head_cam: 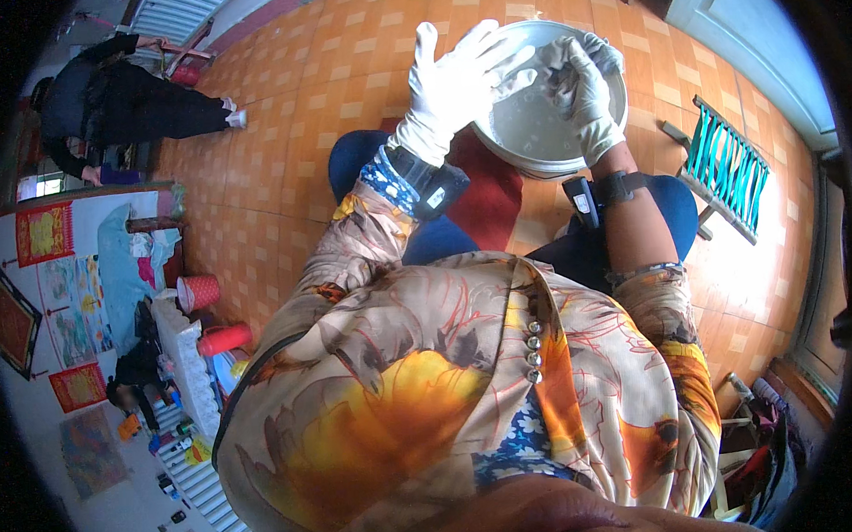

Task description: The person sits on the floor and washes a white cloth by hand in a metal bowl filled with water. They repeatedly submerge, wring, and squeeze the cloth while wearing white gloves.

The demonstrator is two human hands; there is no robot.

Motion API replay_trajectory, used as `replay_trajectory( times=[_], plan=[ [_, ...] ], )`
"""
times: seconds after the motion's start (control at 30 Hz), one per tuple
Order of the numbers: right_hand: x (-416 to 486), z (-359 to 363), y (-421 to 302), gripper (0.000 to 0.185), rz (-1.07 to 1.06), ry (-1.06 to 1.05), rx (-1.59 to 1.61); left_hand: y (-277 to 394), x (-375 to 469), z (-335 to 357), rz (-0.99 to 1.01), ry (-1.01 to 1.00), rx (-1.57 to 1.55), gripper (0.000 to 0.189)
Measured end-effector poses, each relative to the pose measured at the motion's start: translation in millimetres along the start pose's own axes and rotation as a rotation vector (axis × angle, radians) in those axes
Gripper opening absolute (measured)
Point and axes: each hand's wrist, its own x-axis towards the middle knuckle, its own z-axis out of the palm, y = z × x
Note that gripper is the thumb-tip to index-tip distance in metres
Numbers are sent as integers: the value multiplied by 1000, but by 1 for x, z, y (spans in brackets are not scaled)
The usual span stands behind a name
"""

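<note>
A round, pale bucket (pixel 527 125) with cloudy, bubbly water stands on the tiled floor between my knees. My left hand (pixel 458 82), in a white glove, is spread over the bucket's left rim and holds nothing. Above the water on the right, my right hand (pixel 588 84), gloved as well, grips a bunched, wet grey cloth (pixel 561 68). Black devices are strapped to both wrists. Part of the cloth is hidden behind the right fingers.
A folding stool (pixel 729 167) with green straps stands to the right. Further left, a person in dark clothes (pixel 132 100) is standing. A red thermos (pixel 224 339) and a pink bin (pixel 198 292) are at the lower left. A pale door (pixel 756 43) is at the upper right.
</note>
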Motion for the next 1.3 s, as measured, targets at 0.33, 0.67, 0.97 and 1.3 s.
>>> replay_trajectory(
  times=[0.33,0.67,0.97,1.3],
  plan=[
    [-15,15,14,36,270,-225,-373,11,14,1,211,28,366,88],
    [-22,20,16,38,206,-355,-394,-32,14,-22,217,-90,1115,74],
    [-29,22,9,20,206,-251,-509,-36,13,-37,254,-121,1413,52],
    [-43,27,10,22,-435,-486,-1255,-25,8,-32,238,-210,1541,46]
  ],
)
